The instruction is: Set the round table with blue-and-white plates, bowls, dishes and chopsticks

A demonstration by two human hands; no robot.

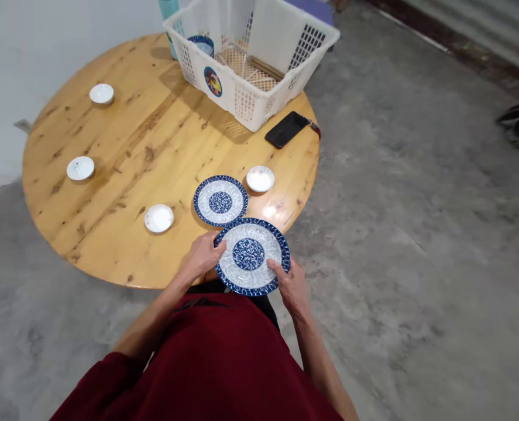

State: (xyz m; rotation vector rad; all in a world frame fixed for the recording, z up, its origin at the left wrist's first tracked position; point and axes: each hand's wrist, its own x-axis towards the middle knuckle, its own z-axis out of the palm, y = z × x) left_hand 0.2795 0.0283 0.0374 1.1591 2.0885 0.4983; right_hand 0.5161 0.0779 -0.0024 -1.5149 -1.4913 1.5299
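Observation:
Between my two hands is a round blue-and-white plate (248, 254), held at the table's near edge in front of my body. My left hand (205, 253) grips its left rim, thumb on top and fingers hidden beneath. On the right, my right hand (291, 282) pinches the rim with its thumb resting on the face. A second blue-and-white plate (220, 201) lies on the table just beyond, its near edge partly overlapped in view by the held one. Close by are a small white bowl (260, 179) to the right and another white bowl (159, 218) to the left.
Two more white bowls, an upper one (102, 93) and a lower one (81, 168), sit along the left of the round wooden table (123, 245). At the far side stands a white plastic basket (224, 96) holding blue-patterned bowls (203, 44). A black phone (287, 129) lies beside it.

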